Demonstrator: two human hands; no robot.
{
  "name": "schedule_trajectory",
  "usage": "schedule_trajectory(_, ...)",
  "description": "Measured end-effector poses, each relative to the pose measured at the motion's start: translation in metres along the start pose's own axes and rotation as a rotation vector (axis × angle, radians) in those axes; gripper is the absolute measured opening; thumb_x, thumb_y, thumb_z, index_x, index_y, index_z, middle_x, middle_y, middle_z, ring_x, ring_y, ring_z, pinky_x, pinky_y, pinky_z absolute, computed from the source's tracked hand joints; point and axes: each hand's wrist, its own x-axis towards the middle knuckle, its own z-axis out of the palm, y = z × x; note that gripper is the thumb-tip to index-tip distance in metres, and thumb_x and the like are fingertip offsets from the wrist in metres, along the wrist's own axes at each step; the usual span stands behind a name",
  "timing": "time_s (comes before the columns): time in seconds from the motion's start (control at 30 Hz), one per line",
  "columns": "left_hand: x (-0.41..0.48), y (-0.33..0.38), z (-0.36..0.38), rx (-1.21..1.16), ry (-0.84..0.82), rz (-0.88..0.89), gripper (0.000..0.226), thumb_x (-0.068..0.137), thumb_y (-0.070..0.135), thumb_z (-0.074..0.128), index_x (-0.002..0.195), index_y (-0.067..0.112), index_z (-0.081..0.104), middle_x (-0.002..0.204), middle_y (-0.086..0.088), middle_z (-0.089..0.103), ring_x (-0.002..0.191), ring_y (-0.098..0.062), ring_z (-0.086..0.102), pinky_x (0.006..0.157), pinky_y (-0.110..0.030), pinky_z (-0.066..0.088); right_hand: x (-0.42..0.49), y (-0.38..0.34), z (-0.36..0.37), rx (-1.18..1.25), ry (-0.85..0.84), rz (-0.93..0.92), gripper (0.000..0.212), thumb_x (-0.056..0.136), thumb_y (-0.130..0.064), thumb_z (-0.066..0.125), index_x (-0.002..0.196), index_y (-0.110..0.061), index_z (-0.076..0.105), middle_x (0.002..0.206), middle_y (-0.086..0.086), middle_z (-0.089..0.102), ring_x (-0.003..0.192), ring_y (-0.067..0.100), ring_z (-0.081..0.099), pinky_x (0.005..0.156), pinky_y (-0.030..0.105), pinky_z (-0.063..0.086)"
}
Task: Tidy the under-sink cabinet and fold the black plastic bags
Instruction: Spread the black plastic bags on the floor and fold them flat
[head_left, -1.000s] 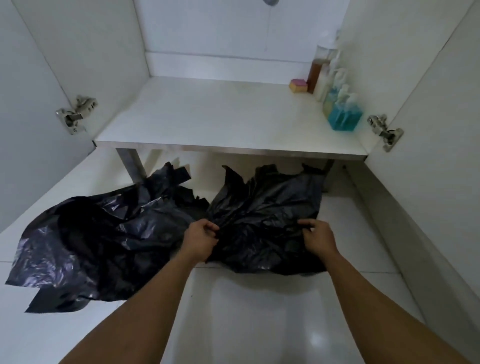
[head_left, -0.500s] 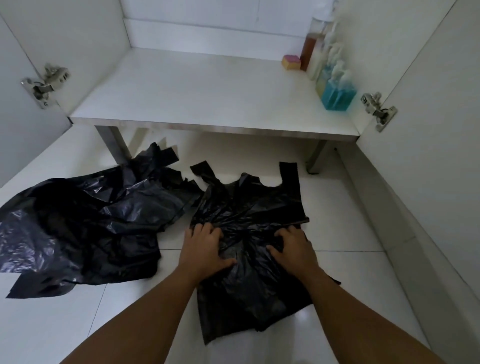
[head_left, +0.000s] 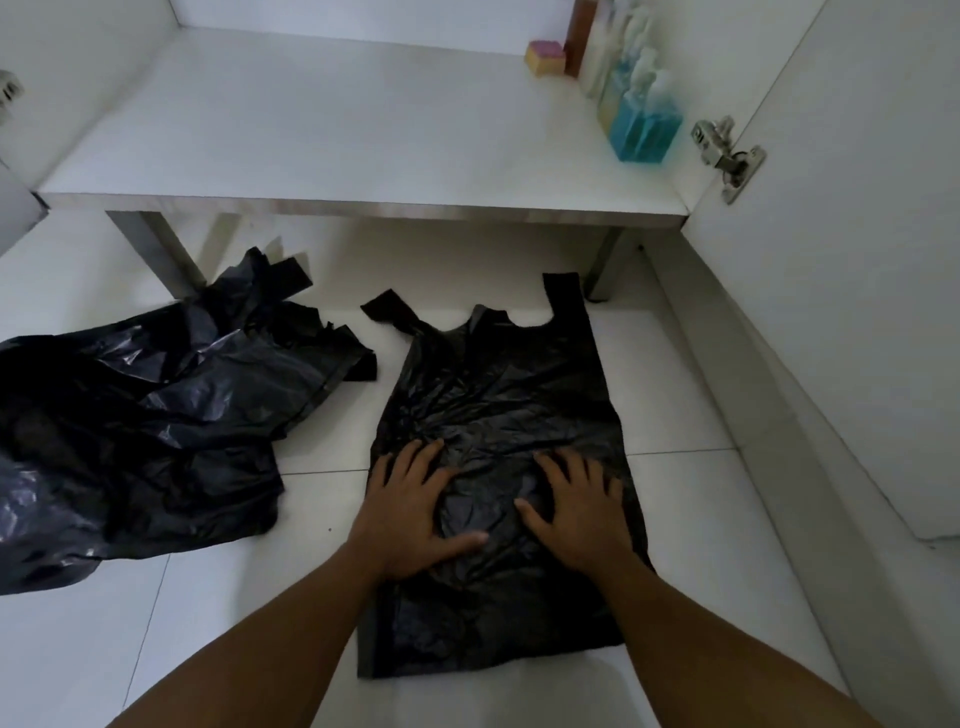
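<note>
Seemingly flat, both hands (head_left: 410, 512) (head_left: 579, 512) on bag (head_left: 498, 395).

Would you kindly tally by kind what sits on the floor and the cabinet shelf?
Flat black bag: 1
Crumpled black bag heap: 1, bags within cannot be counted
Sponge: 1
Blue bottle: 1
Other bottles: at least 3, overlapping
Total: at least 7

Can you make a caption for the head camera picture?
Left hand and right hand press a crinkled black plastic bag flat on the white tile floor.
</note>
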Motion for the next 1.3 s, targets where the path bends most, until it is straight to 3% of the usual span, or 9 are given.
schedule_trajectory(0.2, -0.002, 0.005, 0.006, 0.063, 0.135, -0.02, 0.085, 0.077, 0.087, 0.044, 0.133, 0.025, 0.056, 0.14, -0.004, 0.051, 0.122, -0.03, 0.051, 0.095, -0.046, 0.044, -0.005, 0.011, -0.004, -0.025, 0.076, 0.016, 0.082, 0.081, -0.081, 0.034, 0.146, -0.031, 0.034, 0.148, 0.0, 0.035, 0.134, 0.025, 0.031, 0.108, 0.053, 0.024)
schedule_trajectory(0.37, 0.0, 0.009, 0.016, 0.072, 0.112, -0.075, 0.096, 0.08, 0.087, 0.037, 0.144, 0.017, 0.049, 0.158, -0.01, 0.036, 0.147, -0.035, 0.028, 0.117, -0.055, 0.016, 0.014, -0.024, 0.01, -0.018, 0.072, -0.167, 0.057, 0.097, -0.058, 0.029, 0.147, -0.031, 0.036, 0.152, 0.0, 0.035, 0.14, 0.026, 0.03, 0.111, 0.054, 0.024)
schedule_trajectory(0.5, -0.006, 0.001, 0.024, 0.082, 0.043, -0.088, 0.116, 0.073, 0.097, 0.031, 0.158, 0.019, 0.026, 0.167, -0.004, 0.016, 0.155, -0.029, 0.003, 0.122, -0.057, 0.007, 0.01, -0.017, 0.023, -0.037, -0.041, -0.219, 0.062, 0.098, -0.061, 0.018, 0.155, -0.036, 0.018, 0.163, -0.008, 0.014, 0.151, 0.016, 0.005, 0.12, 0.056, 0.004)
schedule_trajectory(0.67, -0.004, -0.001, 0.02, 0.105, -0.027, -0.101, 0.124, 0.068, 0.101, 0.028, 0.161, 0.02, 0.012, 0.169, -0.004, 0.003, 0.155, -0.029, -0.009, 0.123, -0.057, 0.001, -0.005, 0.055, 0.009, -0.069, -0.039, 0.091, 0.068, 0.096, -0.068, 0.01, 0.155, -0.039, -0.005, 0.162, -0.015, -0.014, 0.151, 0.017, -0.015, 0.114, 0.059, -0.013)
schedule_trajectory(0.83, -0.004, 0.001, 0.02, 0.095, 0.005, -0.095, 0.129, 0.063, 0.104, 0.027, 0.161, 0.021, 0.015, 0.169, -0.004, 0.006, 0.155, -0.029, -0.006, 0.123, -0.057, 0.0, 0.0, 0.075, -0.006, 0.08, -0.011, 0.43, 0.074, 0.092, -0.07, 0.0, 0.156, -0.034, -0.009, 0.165, -0.008, -0.012, 0.15, 0.024, -0.017, 0.112, 0.07, -0.011)
schedule_trajectory(0.97, 0.009, 0.004, 0.004, 0.013, 0.041, -0.172, 0.107, 0.069, 0.099, 0.03, 0.149, 0.028, 0.04, 0.158, 0.0, 0.032, 0.149, -0.027, 0.02, 0.119, -0.053, 0.014, 0.034, 0.042, -0.01, 0.112, 0.144, 0.122, 0.057, 0.103, -0.05, 0.021, 0.155, -0.026, 0.022, 0.165, -0.001, 0.011, 0.152, 0.022, -0.001, 0.116, 0.062, -0.006)
schedule_trajectory(1.07, 0.034, 0.019, -0.014, 0.187, 0.035, -0.225, 0.088, 0.076, 0.088, 0.03, 0.128, 0.022, 0.052, 0.133, -0.007, 0.05, 0.127, -0.03, 0.04, 0.11, -0.055, 0.02, 0.064, -0.006, -0.005, 0.121, 0.12, -0.243, 0.05, 0.102, -0.038, 0.024, 0.142, -0.02, 0.048, 0.156, 0.003, 0.034, 0.15, 0.023, 0.017, 0.118, 0.062, 0.01)
schedule_trajectory(1.2, 0.042, 0.026, -0.002, 0.193, -0.003, -0.28, 0.091, 0.079, 0.087, 0.032, 0.136, 0.017, 0.044, 0.141, -0.011, 0.045, 0.132, -0.032, 0.038, 0.113, -0.054, 0.024, 0.103, -0.04, -0.007, 0.01, 0.111, -0.565, 0.038, 0.094, -0.02, 0.043, 0.128, -0.015, 0.06, 0.136, 0.007, 0.054, 0.132, 0.028, 0.044, 0.107, 0.055, 0.037)
schedule_trajectory(1.3, 0.026, 0.019, 0.02, 0.097, 0.094, -0.246, 0.099, 0.084, 0.085, 0.028, 0.151, 0.013, 0.037, 0.156, -0.013, 0.036, 0.148, -0.034, 0.023, 0.12, -0.056, 0.018, 0.129, -0.042, -0.006, -0.104, 0.047, -0.728, 0.04, 0.097, -0.029, 0.04, 0.131, -0.018, 0.058, 0.135, 0.005, 0.053, 0.129, 0.026, 0.045, 0.108, 0.049, 0.037)
